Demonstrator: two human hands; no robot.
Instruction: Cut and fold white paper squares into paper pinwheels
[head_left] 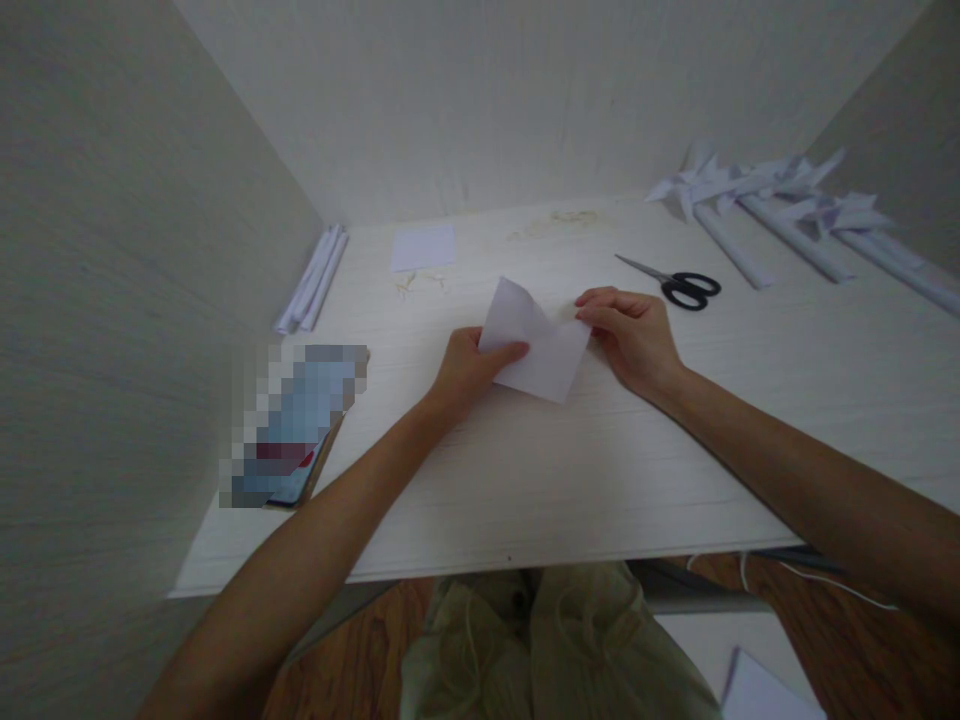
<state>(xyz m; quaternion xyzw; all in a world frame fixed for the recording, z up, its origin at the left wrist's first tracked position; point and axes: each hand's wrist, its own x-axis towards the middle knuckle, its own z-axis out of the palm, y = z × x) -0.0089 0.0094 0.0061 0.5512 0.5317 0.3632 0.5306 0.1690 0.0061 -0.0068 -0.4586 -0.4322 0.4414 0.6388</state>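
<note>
The left hand pinches one side of the paper, I'd say to steady it, while the right hand grips a corner.

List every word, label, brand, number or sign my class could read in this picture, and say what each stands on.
Readable text: none.
Flat rectangular phone with a pale blue screen: its display is pixelated, so nothing on it can be read.
Bent white paper sheet held in the bare left hand: no writing visible.
Black-handled metal scissors: no brand can be made out.
</note>
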